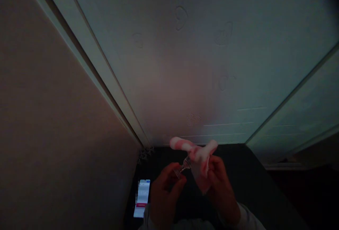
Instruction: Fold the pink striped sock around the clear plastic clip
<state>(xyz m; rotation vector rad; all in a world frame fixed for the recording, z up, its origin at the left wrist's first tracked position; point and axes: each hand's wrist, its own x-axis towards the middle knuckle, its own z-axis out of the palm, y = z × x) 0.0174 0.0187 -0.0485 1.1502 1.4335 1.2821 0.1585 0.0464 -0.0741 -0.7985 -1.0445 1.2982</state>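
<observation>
Above the dark table point(245, 175): clear piece point(186, 163) and cloth point(199, 155) held

Near the left edge, a lit phone point(143, 193) is laid. The clear piece is pinched by the left hand point(168, 186); against it, the pink-and-white cloth is gripped by the right hand point(220, 180).

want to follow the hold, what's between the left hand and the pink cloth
In the head view, a clear stemmed piece bridges them: the left hand grips one end, and the other meets the cloth.
</observation>
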